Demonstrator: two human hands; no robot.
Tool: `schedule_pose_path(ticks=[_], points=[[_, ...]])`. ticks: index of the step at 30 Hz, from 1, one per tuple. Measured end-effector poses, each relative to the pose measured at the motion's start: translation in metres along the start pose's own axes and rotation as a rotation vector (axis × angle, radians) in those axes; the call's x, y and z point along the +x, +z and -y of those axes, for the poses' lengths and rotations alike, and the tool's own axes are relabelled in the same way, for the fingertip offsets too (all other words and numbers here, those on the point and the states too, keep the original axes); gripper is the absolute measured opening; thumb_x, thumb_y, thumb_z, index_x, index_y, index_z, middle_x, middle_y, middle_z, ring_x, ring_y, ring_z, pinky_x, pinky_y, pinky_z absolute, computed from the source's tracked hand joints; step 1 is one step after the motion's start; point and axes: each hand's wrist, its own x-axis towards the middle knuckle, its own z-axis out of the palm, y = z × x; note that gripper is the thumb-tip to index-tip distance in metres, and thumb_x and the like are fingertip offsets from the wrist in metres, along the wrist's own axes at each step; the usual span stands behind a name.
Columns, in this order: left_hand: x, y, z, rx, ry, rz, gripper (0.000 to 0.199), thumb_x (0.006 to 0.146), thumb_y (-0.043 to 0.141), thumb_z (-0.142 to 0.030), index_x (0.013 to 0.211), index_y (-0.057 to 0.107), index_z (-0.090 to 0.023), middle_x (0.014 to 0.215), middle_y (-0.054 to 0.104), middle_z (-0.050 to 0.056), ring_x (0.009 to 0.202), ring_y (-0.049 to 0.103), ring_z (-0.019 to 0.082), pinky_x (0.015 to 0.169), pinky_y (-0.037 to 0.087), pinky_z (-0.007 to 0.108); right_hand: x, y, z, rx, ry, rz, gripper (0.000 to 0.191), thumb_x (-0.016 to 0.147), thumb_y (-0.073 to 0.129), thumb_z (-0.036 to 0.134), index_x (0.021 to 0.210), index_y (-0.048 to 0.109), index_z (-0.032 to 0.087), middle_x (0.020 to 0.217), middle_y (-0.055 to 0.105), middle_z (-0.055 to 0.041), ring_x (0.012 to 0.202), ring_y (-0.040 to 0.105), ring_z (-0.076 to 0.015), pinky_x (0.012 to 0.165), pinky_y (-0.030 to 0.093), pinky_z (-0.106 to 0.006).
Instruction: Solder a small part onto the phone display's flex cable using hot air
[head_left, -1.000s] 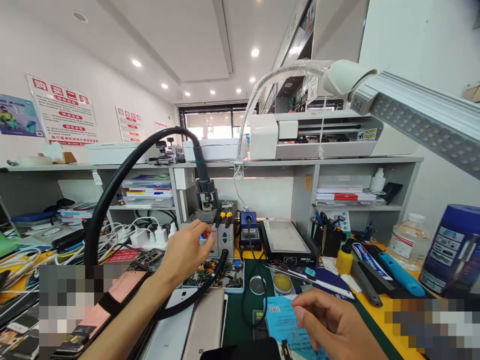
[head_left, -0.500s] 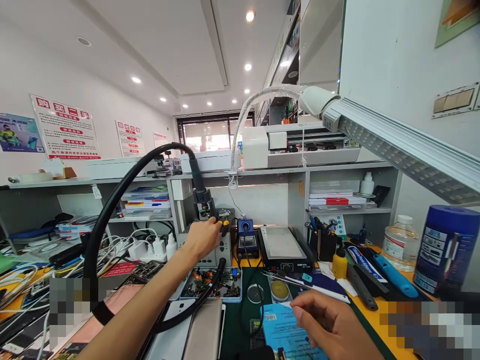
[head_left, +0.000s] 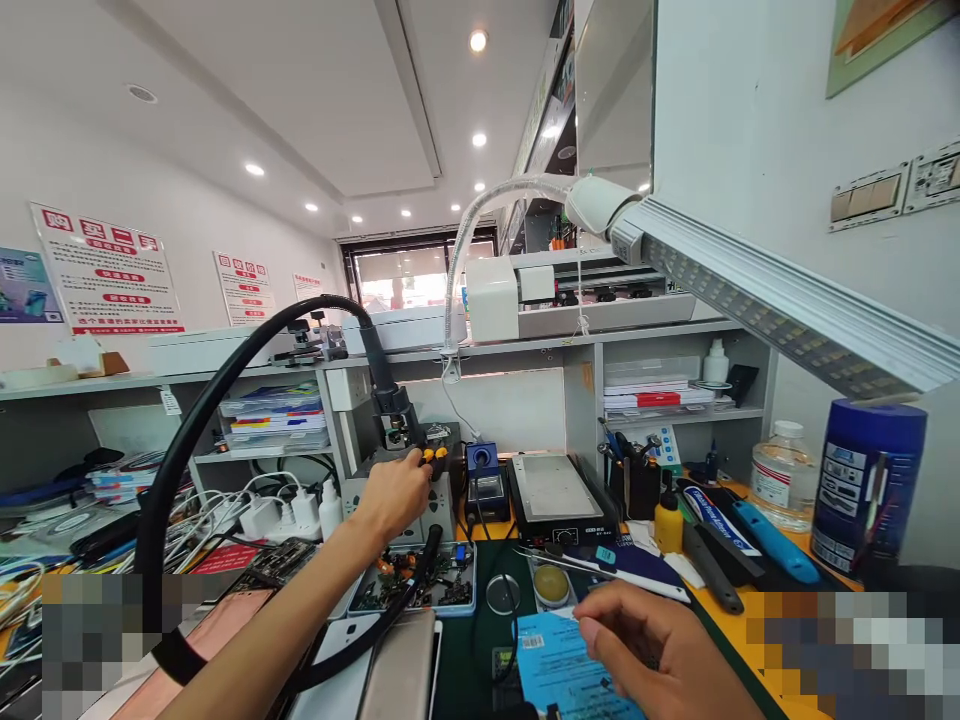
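Seeing left hand (head_left: pixel 395 497), fingers curled, by yellow-tipped handles (head_left: pixel 428 457) at top edge of gray station (head_left: pixel 444 510); can't tell if gripping. Right hand (head_left: pixel 652 640) over blue sheet (head_left: pixel 559 665) near right edge of green mat (head_left: pixel 466 650), fingers half-bent, hold unclear.

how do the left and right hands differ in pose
Reach: the left hand is stretched forward to the yellow-tipped handles at the grey station, while the right hand is nearer the camera, by the blue printed sheet.
Pose: the left hand shows its back, fingertips at the handles; the right hand is loosely curled, thumb close to its index finger.
Shared: both hands are bare.
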Motion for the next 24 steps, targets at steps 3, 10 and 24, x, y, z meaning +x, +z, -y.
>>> schedule_pose_path(ticks=[3,10,24], points=[[-0.002,0.001,0.001,-0.005,-0.002,-0.001,0.027,0.099,0.065,-0.037,0.116,0.065,-0.016,0.119,0.067,0.008,0.099,0.068,0.021,0.086,0.06,0.042,0.0,0.0,-0.002,-0.008,-0.007,-0.002,0.058,0.09,0.051,0.075,0.088,0.072,0.021,0.071,0.05,-0.001,0.064,0.044,-0.0185,0.058,0.038,-0.029],[-0.012,0.007,0.0,-0.024,-0.016,-0.033,0.031,0.1,0.064,-0.037,0.124,0.063,-0.016,0.12,0.066,0.009,0.096,0.068,0.021,0.083,0.06,0.041,-0.001,-0.002,0.0,-0.009,-0.013,-0.024,0.054,0.091,0.052,0.072,0.087,0.072,0.022,0.073,0.055,-0.0021,0.067,0.046,-0.0196,0.059,0.038,-0.029],[-0.009,0.009,0.004,-0.089,-0.046,-0.054,0.034,0.099,0.064,-0.037,0.127,0.061,-0.017,0.123,0.066,0.009,0.096,0.069,0.021,0.083,0.061,0.041,-0.002,-0.011,0.006,-0.019,-0.056,-0.022,0.045,0.095,0.056,0.064,0.087,0.071,0.022,0.072,0.052,0.0,0.065,0.045,-0.0173,0.058,0.04,-0.027]])
